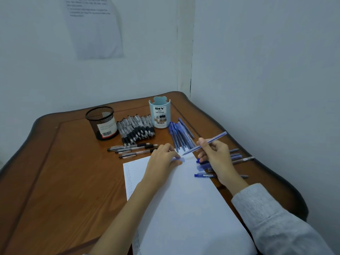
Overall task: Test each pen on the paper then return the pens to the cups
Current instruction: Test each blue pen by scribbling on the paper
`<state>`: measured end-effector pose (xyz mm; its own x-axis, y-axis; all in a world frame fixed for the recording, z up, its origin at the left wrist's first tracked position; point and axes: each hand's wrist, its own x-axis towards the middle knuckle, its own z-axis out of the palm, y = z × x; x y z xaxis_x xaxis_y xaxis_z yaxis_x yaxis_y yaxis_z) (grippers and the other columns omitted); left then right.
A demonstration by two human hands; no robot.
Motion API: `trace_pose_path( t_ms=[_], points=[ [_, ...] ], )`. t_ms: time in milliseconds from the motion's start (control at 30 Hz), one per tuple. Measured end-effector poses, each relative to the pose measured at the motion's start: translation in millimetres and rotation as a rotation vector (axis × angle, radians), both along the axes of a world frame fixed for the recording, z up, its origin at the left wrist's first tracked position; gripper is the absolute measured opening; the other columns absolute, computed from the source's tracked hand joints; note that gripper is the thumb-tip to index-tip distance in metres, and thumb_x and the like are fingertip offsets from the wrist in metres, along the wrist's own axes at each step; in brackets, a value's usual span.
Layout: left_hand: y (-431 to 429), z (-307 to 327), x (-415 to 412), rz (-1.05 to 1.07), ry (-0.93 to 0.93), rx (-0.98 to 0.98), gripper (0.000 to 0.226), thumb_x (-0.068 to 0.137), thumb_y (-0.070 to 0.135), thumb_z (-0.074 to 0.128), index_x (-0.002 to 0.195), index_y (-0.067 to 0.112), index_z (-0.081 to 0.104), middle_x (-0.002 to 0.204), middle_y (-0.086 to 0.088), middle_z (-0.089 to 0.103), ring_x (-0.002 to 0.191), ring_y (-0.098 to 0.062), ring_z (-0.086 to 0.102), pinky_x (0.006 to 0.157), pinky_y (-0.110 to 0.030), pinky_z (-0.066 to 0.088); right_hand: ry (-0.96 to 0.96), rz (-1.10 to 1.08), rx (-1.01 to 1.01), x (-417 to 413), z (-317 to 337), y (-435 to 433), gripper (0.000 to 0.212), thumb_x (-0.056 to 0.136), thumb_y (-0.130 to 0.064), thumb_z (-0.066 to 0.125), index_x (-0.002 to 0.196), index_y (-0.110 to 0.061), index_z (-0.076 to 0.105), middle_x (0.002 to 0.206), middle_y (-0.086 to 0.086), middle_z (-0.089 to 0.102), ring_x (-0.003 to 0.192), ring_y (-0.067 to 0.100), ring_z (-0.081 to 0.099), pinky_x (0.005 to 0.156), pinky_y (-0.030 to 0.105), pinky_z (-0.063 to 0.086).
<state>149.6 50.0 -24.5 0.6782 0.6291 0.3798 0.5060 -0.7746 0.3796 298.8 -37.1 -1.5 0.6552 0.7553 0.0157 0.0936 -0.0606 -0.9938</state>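
Note:
My right hand (216, 159) grips a blue pen (211, 141), its tip pointing down-left just above the far edge of the white paper (184, 208). My left hand (161, 161) lies on the paper and pinches a small blue pen cap (179, 159). A black mesh cup (102, 123) stands at the back left and a light blue cup (160, 112) at the back centre. Several black pens (137, 128) lie in a row between the cups. Several blue pens (181, 135) lie to the right of the blue cup.
A few more black pens (132, 150) lie crosswise beyond the paper. Other blue pens (237, 157) lie under and right of my right hand. The wooden table (64, 181) sits in a corner, walls behind and to the right. A printed sheet (93, 26) hangs on the wall.

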Motion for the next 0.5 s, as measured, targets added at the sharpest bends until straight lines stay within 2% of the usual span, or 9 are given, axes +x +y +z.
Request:
trace_pose_path(
  t_ms=[100, 200, 500],
  points=[
    [-3.7, 2.3, -1.0, 0.029, -0.124, -0.094, 0.019, 0.095, 0.026, 0.055, 0.101, 0.012, 0.066, 0.101, 0.0, 0.063, 0.093, -0.015, 0.053, 0.075, -0.02, 0.034, 0.019, -0.038, 0.047, 1.1, 1.3, 0.0, 0.026, 0.094, -0.034, 0.054, 0.091, -0.01, 0.063, 0.066, 0.005, 0.063, 0.053, 0.012, 0.06, 0.047, 0.017, 0.052],
    [-8.7, 4.9, -0.2, 0.045, -0.221, -0.202, 0.015, 0.094, 0.024, 0.055, 0.101, 0.014, 0.064, 0.099, 0.003, 0.064, 0.09, -0.01, 0.054, 0.072, -0.009, 0.036, 0.099, -0.058, 0.092, 3.1, 3.8, -0.1, 0.022, 0.094, -0.035, 0.053, 0.09, -0.016, 0.064, 0.068, 0.004, 0.063, 0.055, 0.012, 0.059, 0.051, 0.014, 0.051],
    [-16.6, 2.6, 3.4, 0.055, -0.349, -0.302, 0.007, 0.092, 0.024, 0.058, 0.097, 0.021, 0.062, 0.093, 0.013, 0.06, 0.086, -0.002, 0.054, 0.069, -0.006, 0.038, 0.163, -0.045, 0.115, 7.3, 5.6, 1.2, 0.024, 0.093, -0.034, 0.056, 0.095, -0.012, 0.067, 0.067, 0.003, 0.064, 0.055, 0.011, 0.058, 0.055, 0.016, 0.051]
  ],
)
